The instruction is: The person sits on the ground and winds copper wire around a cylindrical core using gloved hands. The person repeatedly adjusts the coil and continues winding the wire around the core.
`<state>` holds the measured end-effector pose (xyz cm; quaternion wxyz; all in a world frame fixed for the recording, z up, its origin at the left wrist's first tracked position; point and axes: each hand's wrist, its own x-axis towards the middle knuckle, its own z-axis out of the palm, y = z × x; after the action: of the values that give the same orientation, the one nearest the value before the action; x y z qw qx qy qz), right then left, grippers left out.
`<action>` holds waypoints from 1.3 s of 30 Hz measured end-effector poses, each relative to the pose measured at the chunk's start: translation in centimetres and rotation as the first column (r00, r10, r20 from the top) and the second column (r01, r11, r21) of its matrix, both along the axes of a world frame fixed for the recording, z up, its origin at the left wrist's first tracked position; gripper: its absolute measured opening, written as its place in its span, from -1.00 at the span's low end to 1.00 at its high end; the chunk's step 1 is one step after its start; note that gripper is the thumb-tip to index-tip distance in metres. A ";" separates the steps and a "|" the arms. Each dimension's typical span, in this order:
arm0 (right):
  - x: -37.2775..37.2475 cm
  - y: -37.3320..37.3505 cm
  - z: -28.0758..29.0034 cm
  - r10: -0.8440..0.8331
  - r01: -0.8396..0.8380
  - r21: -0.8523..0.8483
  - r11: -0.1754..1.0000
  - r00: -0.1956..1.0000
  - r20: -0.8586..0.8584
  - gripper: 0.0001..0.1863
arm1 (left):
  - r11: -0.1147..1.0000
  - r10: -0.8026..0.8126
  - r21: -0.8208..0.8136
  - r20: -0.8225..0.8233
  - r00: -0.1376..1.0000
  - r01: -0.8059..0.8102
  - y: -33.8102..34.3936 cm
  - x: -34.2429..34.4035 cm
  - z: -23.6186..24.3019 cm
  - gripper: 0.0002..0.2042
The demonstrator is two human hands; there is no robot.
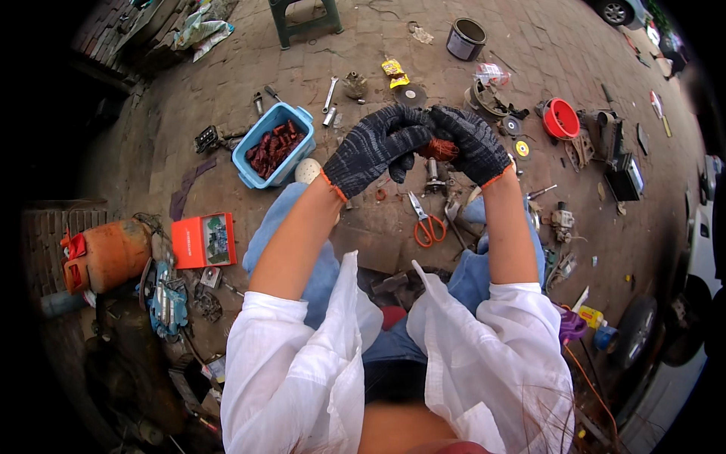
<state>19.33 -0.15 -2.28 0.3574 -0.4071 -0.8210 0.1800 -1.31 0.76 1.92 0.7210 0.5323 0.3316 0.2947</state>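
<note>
A bundle of reddish copper wire (442, 149) hangs under the fingers of my right hand (470, 142), which is closed round it. My left hand (378, 147) meets the right one at the bundle's upper left, its fingers pinched together; what lies between them is hidden. Both hands wear dark grey knit gloves with orange cuffs. Below them, scissors (426, 225) with orange handles lie partly open on the ground. A metal part with a shaft (433, 178) stands just under the wire. To the left, a blue plastic basin (243, 166) holds several dark red wire coils (276, 149).
A red box (203, 240) and an orange gas cylinder (113, 255) are at left. Beyond my hands lie a wrench (330, 91), grinding discs (411, 95), and a dark can (466, 39). A red bowl (560, 119) and scattered metal parts are at right.
</note>
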 end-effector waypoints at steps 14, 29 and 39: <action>-1.9 -1.4 5.3 -0.351 0.103 -0.558 0.823 0.865 -0.358 -0.71 | 0.990 0.125 0.078 -0.041 0.991 -0.121 -0.3 0.4 1.1 -0.81; -5.0 -3.1 7.5 -0.498 0.479 0.151 0.865 0.857 0.133 -0.79 | 0.669 0.466 0.645 0.022 0.884 -0.369 0.4 0.7 -0.3 -0.73; -4.9 -3.8 7.6 -0.434 0.434 -0.021 0.901 0.901 0.010 -0.81 | 0.797 0.468 0.363 0.134 0.874 -0.482 1.6 -0.9 0.7 -0.74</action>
<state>14.40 -3.94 5.33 0.3820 -0.5840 -0.7086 0.1041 -2.21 2.40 2.64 0.5112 0.5576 0.3763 0.5350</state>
